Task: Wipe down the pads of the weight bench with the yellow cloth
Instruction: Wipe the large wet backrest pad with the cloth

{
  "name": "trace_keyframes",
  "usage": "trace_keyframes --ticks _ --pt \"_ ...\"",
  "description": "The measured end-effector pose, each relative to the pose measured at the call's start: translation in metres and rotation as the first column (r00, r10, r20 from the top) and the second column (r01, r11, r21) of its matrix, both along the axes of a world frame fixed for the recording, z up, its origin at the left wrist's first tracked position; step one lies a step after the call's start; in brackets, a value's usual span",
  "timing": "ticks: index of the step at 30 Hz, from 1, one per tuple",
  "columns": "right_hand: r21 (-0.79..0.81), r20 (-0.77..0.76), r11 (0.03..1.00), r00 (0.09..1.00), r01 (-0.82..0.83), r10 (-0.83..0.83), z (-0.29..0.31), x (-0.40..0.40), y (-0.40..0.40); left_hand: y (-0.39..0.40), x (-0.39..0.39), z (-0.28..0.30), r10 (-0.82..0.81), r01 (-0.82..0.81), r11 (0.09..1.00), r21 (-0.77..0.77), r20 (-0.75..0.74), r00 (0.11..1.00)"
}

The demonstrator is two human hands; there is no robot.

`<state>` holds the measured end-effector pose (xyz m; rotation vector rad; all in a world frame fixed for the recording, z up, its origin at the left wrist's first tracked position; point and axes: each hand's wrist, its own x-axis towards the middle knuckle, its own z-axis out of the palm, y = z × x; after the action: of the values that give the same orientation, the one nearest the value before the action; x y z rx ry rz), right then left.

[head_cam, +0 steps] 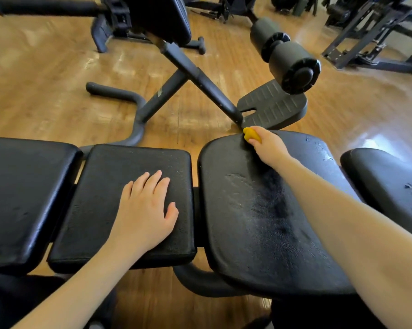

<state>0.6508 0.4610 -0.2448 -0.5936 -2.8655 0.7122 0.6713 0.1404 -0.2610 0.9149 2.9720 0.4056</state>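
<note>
Step in hand: wiping the wide pad (266,210), judged from the cloth sitting at its far rim.
Right hand (270,146): fingers curl round the yellow cloth (251,134) and bunch it small — only a lobe of yellow shows past the knuckles.
Cloth position: at 12 o'clock on the wide pad, on the far edge, just this side of the ribbed footplate (273,105).
Cloth relative to grip: it projects from the front of the fist toward 11 o'clock; the rest is hidden under the palm, so how much fabric meets the pad cannot be told.
Left hand (145,210): flat, fingers spread and straight, palm down on the middle pad (100,186), apparently bracing.
Pad surface: a dull streaked band runs from 12 toward 6 o'clock down the wide pad; whether it is moisture or wear cannot be told.
Technique: the person does well to open the cloth flatter, press evenly, and draw overlapping strokes from 12 to 6 o'clock — rim included.
Remaining work: the left pad (22,186) at 9 o'clock and the right pad (385,186) at 3 o'clock appear still to be covered; the right one shows scuffed patches.
</note>
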Motion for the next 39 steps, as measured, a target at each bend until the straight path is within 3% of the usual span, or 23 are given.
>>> trace_keyframes --ticks 9,24,39 --pt "-0.018 0.063 1.0 0.998 0.009 -0.007 -0.004 0.055 -0.027 -0.004 -0.001 0.002 0.003 -0.003 1.0 -0.012 -0.009 1.0" --pt "0.024 0.096 0.994 0.99 -0.107 0.104 0.004 0.231 -0.094 -0.002 0.004 0.01 -0.036 0.036 0.999 -0.024 0.015 0.999" --pt "0.093 0.084 0.984 0.986 -0.154 0.147 0.01 0.251 -0.092 -0.001 0.007 0.011 -0.052 0.051 0.998 -0.024 -0.03 0.998"
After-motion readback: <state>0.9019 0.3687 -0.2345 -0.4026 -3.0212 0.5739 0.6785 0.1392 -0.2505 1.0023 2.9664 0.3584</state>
